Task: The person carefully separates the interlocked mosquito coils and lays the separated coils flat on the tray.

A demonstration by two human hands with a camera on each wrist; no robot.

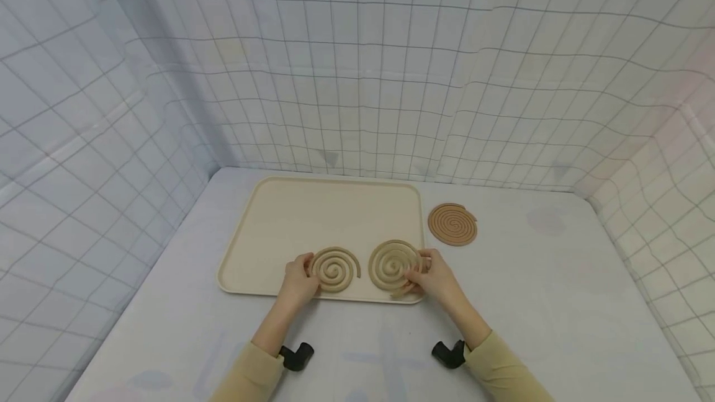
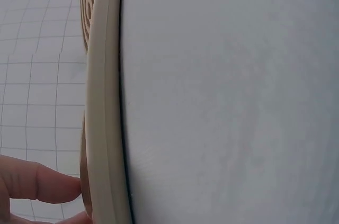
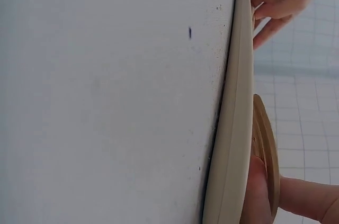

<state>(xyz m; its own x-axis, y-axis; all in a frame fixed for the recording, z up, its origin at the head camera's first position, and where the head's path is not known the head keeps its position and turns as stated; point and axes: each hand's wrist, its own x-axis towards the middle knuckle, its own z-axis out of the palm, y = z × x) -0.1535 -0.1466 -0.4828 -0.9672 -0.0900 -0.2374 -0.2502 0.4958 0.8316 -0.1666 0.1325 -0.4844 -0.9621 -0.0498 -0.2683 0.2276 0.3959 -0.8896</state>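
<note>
My right hand pinches a tan mosquito coil at its right side, over the front right corner of a cream tray. This coil stands tilted up from the tray in the right wrist view, with the thumb on one face and fingers behind. At the front middle of the tray lies another tan coil, its turns spread apart. My left hand grips this one by its left edge, between thumb and fingers. A fingertip meets the coil's edge in the left wrist view; the tray rim hides most of the coil there.
Right of the tray, a browner, tightly wound coil lies flat on the white tabletop. Grid-patterned cloth walls close in the back and both sides. A black wrist device sits beside the left sleeve, another beside the right.
</note>
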